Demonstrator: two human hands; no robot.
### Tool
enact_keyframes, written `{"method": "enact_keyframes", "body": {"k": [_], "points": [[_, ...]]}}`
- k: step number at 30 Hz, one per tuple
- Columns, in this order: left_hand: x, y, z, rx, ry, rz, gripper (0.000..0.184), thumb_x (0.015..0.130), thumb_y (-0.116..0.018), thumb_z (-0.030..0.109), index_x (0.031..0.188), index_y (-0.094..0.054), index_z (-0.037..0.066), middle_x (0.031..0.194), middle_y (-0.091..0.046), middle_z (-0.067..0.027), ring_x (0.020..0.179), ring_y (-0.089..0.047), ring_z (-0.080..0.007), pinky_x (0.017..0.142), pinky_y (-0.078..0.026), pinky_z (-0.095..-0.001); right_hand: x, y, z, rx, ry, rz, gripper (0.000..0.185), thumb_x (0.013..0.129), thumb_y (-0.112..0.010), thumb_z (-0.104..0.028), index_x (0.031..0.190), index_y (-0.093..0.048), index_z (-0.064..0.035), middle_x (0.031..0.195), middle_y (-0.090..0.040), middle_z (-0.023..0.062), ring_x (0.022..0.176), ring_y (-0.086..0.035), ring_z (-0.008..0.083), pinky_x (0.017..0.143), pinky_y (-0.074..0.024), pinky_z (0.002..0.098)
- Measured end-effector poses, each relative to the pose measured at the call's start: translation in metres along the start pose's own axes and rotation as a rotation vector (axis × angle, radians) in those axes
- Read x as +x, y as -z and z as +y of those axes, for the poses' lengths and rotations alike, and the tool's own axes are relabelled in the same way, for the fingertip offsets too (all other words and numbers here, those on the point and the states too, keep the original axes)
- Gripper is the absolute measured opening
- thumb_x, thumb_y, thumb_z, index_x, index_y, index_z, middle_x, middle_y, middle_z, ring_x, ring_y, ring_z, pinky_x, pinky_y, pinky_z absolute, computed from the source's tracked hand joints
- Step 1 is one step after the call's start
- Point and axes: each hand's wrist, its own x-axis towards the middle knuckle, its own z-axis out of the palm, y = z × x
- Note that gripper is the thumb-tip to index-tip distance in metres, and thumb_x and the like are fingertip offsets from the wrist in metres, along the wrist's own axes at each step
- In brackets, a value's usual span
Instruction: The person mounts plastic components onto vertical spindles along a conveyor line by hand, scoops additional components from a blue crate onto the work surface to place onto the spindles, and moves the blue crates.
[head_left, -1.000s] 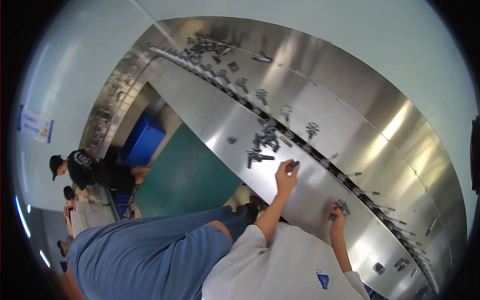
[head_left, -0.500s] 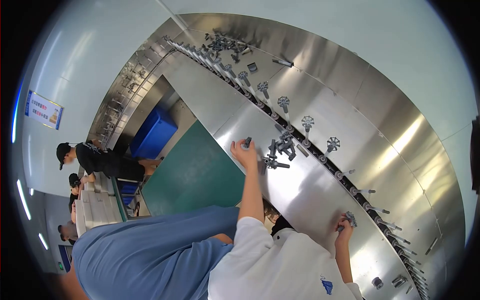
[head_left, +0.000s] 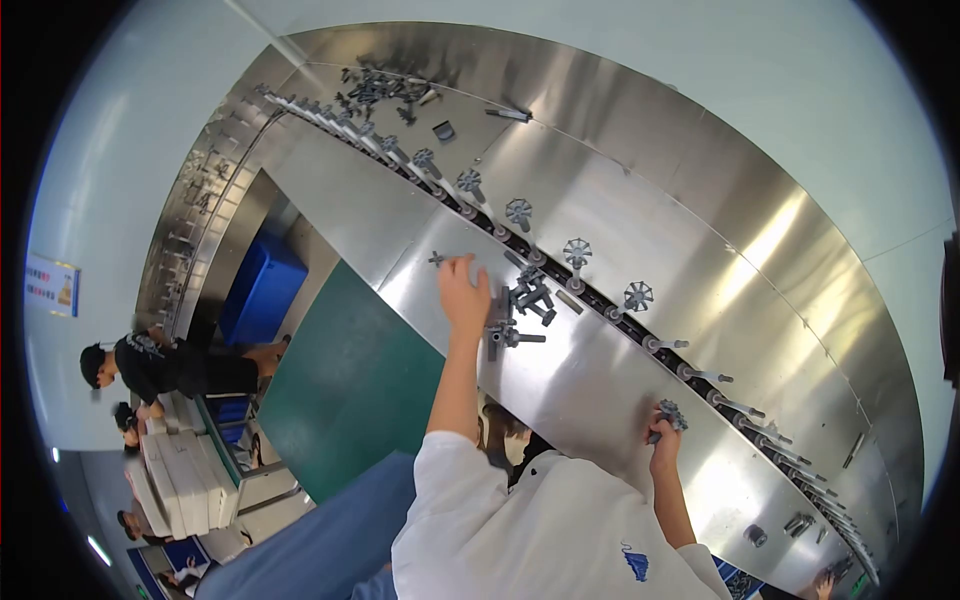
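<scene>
My left hand (head_left: pixel 465 295) is over the metal work surface (head_left: pixel 560 385) with its fingers apart. A small grey part (head_left: pixel 437 257) lies just beyond its fingertips. Beside this hand, to its right, is a loose pile of dark grey parts (head_left: pixel 530 295), with a tube-like piece (head_left: pixel 525 339) at its lower edge. Farther right, my right hand (head_left: pixel 662 437) is closed around a grey wheel-shaped part (head_left: pixel 671 415); whether it holds more than one piece is hard to tell.
A row of upright pins runs diagonally along a dark track, some carrying grey wheel-shaped parts (head_left: pixel 577 252). More parts (head_left: pixel 385 88) lie behind it. Left are a green surface (head_left: pixel 350 380), a blue bin (head_left: pixel 262 290) and a person in black (head_left: pixel 160 362). Blue clothing (head_left: pixel 320 540) shows beside me.
My left hand has moved left, away from near the pile, and has let go of the small dark part it held. My right hand keeps its grip in much the same place.
</scene>
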Motion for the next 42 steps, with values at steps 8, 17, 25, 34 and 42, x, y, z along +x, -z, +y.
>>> {"method": "enact_keyframes", "body": {"k": [8,17,25,34,42], "points": [[-0.020,-0.045,0.059,0.219,-0.311,-0.392,0.023,0.074,-0.077,0.019,0.095,-0.071,0.009,0.100,-0.059,-0.0059,0.100,-0.054,-0.0277,0.083,-0.045,-0.0414,0.021,-0.049,-0.008,-0.109,-0.026,-0.047,0.030,0.080,-0.055,-0.006,0.109,-0.061,-0.0029,0.075,-0.055,0.0015,0.056,-0.052,0.0125,0.049,-0.0395,0.0268],[-0.014,-0.007,0.108,-0.239,-0.220,-0.297,0.021,0.089,-0.068,0.014,0.108,-0.065,0.007,0.091,-0.070,-0.0079,0.082,-0.062,-0.0239,0.074,-0.046,-0.0368,0.032,-0.038,-0.024,-0.226,0.033,-0.144,0.035,0.094,-0.065,-0.013,0.123,-0.050,-0.0028,0.082,-0.069,0.0058,0.065,-0.061,0.0098,0.049,-0.0425,0.0236],[-0.112,0.043,0.210,-1.064,0.362,-0.801,0.033,0.093,-0.061,0.010,0.125,-0.057,0.000,0.094,-0.073,-0.0155,0.077,-0.063,-0.0148,0.066,-0.046,-0.0247,-0.015,0.032,-0.066,0.009,0.173,-0.184,0.028,0.093,-0.067,-0.013,0.117,-0.057,-0.0037,0.090,-0.070,0.0064,0.074,-0.066,0.0106,0.051,-0.0451,0.0219],[-0.229,0.022,0.344,-1.066,0.352,-0.790,0.033,0.091,-0.072,0.016,0.113,-0.058,-0.004,0.096,-0.071,-0.0133,0.084,-0.063,-0.0120,0.067,-0.046,-0.0246,-0.083,0.132,-0.184,0.156,0.584,0.049,0.027,0.090,-0.069,-0.003,0.114,-0.062,0.0034,0.102,-0.072,0.0097,0.095,-0.069,0.0162,0.081,-0.0541,0.0266],[-0.228,-0.009,0.366,-0.886,-0.230,-0.434,0.025,0.095,-0.067,0.021,0.102,-0.062,-0.003,0.094,-0.072,-0.0073,0.084,-0.063,-0.0111,0.071,-0.047,-0.0247,-0.042,0.136,-0.204,0.113,0.800,0.094,0.024,0.090,-0.069,-0.004,0.113,-0.065,0.0030,0.107,-0.073,0.0065,0.092,-0.067,0.0102,0.081,-0.0522,0.0246]]}}
